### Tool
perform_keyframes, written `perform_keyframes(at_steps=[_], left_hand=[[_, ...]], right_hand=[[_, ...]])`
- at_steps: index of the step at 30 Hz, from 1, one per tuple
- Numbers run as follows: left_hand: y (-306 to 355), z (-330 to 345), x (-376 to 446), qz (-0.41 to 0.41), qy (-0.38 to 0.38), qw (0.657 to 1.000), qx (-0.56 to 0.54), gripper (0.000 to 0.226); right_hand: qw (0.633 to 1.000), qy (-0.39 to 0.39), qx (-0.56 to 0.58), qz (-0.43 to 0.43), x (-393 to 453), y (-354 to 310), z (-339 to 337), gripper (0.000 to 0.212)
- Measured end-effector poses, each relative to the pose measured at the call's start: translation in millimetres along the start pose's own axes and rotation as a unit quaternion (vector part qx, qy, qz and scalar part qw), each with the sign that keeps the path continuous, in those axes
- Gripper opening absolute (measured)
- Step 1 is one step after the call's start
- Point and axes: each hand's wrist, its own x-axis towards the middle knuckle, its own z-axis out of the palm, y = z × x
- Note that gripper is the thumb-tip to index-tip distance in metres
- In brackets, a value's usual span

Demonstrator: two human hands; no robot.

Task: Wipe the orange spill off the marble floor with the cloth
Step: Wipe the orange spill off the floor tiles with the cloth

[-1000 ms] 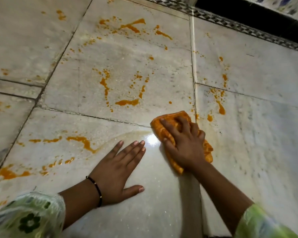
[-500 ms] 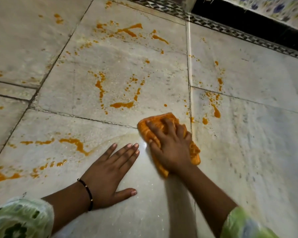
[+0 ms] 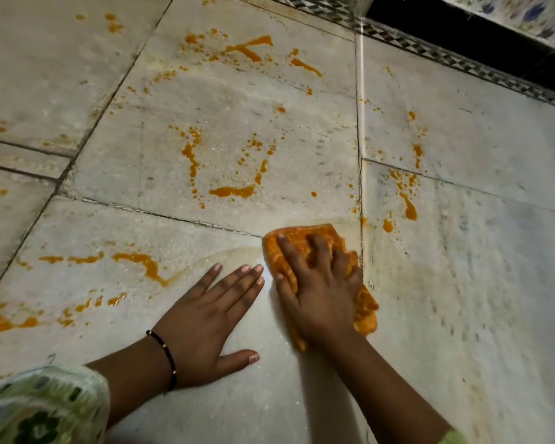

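An orange cloth (image 3: 364, 304) lies flat on the marble floor (image 3: 478, 283), and my right hand (image 3: 318, 283) presses down on it with spread fingers. My left hand (image 3: 205, 318) rests flat on the floor just left of the cloth, fingers apart, holding nothing. Orange spill streaks (image 3: 231, 191) lie on the tile beyond the cloth. More spill (image 3: 141, 261) runs to the left of my left hand, and drips (image 3: 409, 206) mark the tile to the right of the joint. A faint wet smear curves from the cloth toward the left streak.
A patterned black-and-white border strip (image 3: 446, 56) runs along the far right edge, with a dark gap (image 3: 462, 24) behind it. Dark grout joints (image 3: 77, 155) cross the floor. Further splashes (image 3: 247, 49) lie at the far side of the middle tile.
My right hand has slid the cloth a little to the left across the tile joint, then held near my left hand's fingertips. My left hand has stayed planted.
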Motion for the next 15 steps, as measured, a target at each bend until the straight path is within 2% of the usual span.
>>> perform_keyframes(at_steps=[3, 6, 9, 11, 13, 15], left_hand=[[-0.1, -1.0, -0.1, -0.002, 0.002, 1.000, 0.006, 0.090], [-0.7, -1.0, -1.2, 0.000, 0.003, 1.000, 0.004, 0.089], [-1.7, -3.0, -1.9, -0.002, 0.003, 1.000, -0.001, 0.089], [-1.0, -2.7, -1.3, -0.002, 0.001, 1.000, -0.005, 0.089], [-0.3, -2.7, -1.1, -0.004, 0.001, 1.000, -0.006, 0.089], [0.1, -2.1, 0.0, -0.002, 0.001, 1.000, 0.002, 0.089]], right_hand=[[1.000, 0.007, -0.010, 0.001, 27.7, 1.5, -4.1, 0.059], [0.998, 0.032, 0.001, 0.056, 30.3, 29.8, -11.0, 0.059], [0.990, 0.053, 0.003, 0.134, -2.5, 53.1, -14.1, 0.060], [0.987, 0.031, 0.012, 0.160, -37.2, 42.6, -7.3, 0.062], [0.987, 0.001, 0.020, 0.158, -56.4, 13.7, -1.3, 0.061], [0.994, -0.020, 0.019, 0.106, -46.5, -8.5, 3.8, 0.059]])
